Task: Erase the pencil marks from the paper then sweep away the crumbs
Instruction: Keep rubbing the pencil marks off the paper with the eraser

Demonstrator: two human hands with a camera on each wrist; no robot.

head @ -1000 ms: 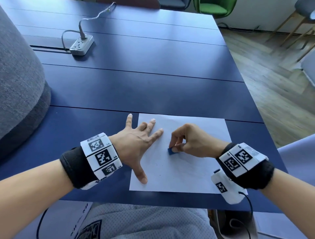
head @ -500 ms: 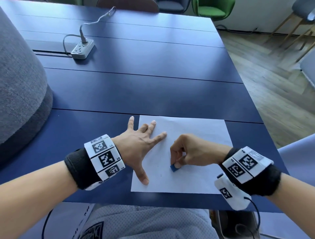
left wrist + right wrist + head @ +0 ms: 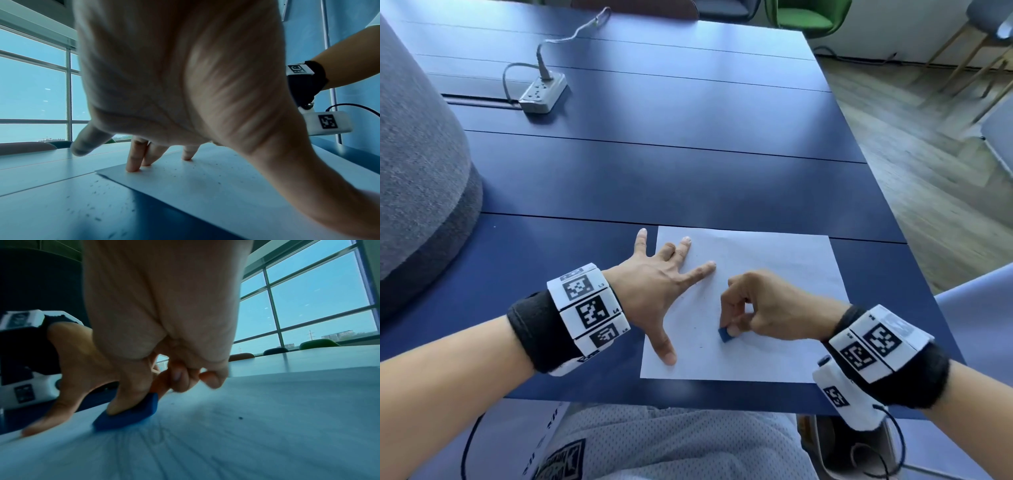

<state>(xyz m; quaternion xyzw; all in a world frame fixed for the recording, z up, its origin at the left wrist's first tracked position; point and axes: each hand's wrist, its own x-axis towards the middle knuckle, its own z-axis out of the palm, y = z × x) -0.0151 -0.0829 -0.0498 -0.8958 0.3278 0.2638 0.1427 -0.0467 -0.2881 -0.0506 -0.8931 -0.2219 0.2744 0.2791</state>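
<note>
A white sheet of paper (image 3: 774,274) lies near the front edge of the blue table (image 3: 654,171). My left hand (image 3: 664,291) lies flat with spread fingers, pressing down the paper's left edge, the little finger on the table. My right hand (image 3: 743,315) pinches a small blue eraser (image 3: 725,334) between thumb and forefinger and holds it against the paper. In the right wrist view the eraser (image 3: 127,415) lies low on the sheet beside faint pencil marks (image 3: 160,436). Dark crumbs (image 3: 174,170) dot the paper (image 3: 205,186) and the table to its left.
A white power strip (image 3: 543,91) with a cable sits at the table's far left. A grey padded chair back (image 3: 417,164) stands at the left edge. Green and other chairs stand beyond the far end. Wooden floor lies to the right.
My right hand has slid the eraser down the paper toward me. The left hand has stayed pressed on the sheet.
</note>
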